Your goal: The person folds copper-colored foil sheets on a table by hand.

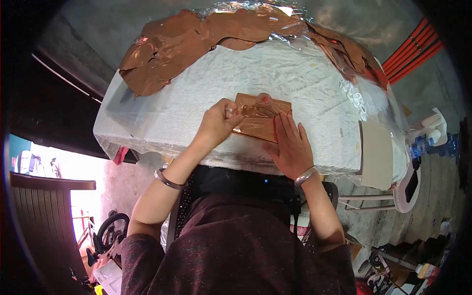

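A flat brown rectangular piece [259,127] in shiny clear film lies on the white cloth-covered table [196,103], near its front edge. On its upper part is a small round clear thing with a red centre [265,99]. My left hand [220,121] is at the piece's left side, thumb and fingers pinched together; what they hold is too small to make out. My right hand [291,145] lies flat over the piece's right end, fingers stretched out and pointing away from me.
Brown film-wrapped pieces [167,49] line the table's far edge, with more [351,54] at the far right. White cord [355,100] lies on the right side, above a beige board [376,155]. Orange tubes [412,49] and plastic bottles [427,143] stand beyond the table.
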The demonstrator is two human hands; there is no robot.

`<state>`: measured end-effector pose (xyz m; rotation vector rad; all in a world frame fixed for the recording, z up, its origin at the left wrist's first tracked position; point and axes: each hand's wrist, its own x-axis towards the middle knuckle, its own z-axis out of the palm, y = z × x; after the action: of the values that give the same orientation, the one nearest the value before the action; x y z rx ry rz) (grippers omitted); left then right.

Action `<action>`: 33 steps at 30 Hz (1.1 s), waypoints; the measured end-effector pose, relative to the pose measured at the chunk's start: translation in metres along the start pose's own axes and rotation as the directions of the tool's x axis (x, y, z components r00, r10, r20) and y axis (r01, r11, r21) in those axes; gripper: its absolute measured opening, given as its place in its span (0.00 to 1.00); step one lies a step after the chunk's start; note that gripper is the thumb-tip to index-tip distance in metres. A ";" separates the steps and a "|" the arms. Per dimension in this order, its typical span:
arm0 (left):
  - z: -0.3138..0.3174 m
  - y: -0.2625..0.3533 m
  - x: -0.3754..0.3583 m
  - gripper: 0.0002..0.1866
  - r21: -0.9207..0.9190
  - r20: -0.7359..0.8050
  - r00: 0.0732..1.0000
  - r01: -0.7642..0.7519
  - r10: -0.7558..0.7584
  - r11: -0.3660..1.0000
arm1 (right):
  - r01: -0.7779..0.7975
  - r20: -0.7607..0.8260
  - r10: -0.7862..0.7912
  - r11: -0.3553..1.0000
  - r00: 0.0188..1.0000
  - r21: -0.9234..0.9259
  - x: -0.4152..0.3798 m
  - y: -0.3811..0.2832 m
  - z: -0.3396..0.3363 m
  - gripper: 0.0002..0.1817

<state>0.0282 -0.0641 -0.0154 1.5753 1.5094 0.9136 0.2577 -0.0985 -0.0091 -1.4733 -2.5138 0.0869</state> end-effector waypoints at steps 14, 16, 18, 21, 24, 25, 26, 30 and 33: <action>0.021 0.009 -0.023 0.07 0.246 -0.310 0.926 -0.142 0.216 0.959 | -0.013 0.028 0.013 1.000 1.000 -0.002 0.001 0.001 0.000 0.41; 0.021 0.007 -0.022 0.07 0.248 -0.316 0.923 -0.145 0.222 0.958 | -0.007 0.022 0.007 1.000 1.000 0.002 0.000 0.002 0.000 0.41; 0.019 0.005 -0.024 0.06 0.529 -0.232 0.900 -0.202 0.370 0.824 | -0.001 0.013 0.001 1.000 1.000 0.007 0.000 0.002 0.000 0.41; 0.015 0.005 -0.027 0.10 0.651 -0.175 0.852 -0.276 0.493 0.707 | -0.008 0.033 0.008 1.000 0.999 0.004 0.000 0.001 -0.001 0.41; 0.014 0.024 -0.033 0.15 0.689 -0.141 0.735 -0.409 0.664 0.598 | 0.012 0.007 -0.012 1.000 1.000 -0.009 -0.001 0.004 0.005 0.40; 0.021 0.022 -0.033 0.15 0.690 -0.143 0.736 -0.405 0.662 0.600 | 0.018 0.003 -0.018 1.000 1.000 -0.025 -0.001 0.005 0.007 0.40; 0.031 0.018 -0.034 0.20 0.624 -0.015 0.697 -0.554 0.717 0.551 | 0.027 -0.002 -0.028 0.999 1.000 -0.042 -0.001 0.005 0.008 0.41; 0.057 0.029 -0.051 0.36 0.559 0.193 0.773 -0.593 0.604 0.579 | 0.041 0.019 -0.041 0.999 0.999 -0.006 -0.002 0.005 0.003 0.38; 0.055 0.024 -0.055 0.45 0.594 0.229 0.785 -0.581 0.575 0.557 | 0.055 -0.003 -0.055 0.996 0.998 -0.071 -0.002 0.005 0.006 0.35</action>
<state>0.0854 -0.1213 -0.0192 2.7044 1.3677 0.7393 0.2616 -0.0979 -0.0158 -1.4272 -2.5760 -0.0153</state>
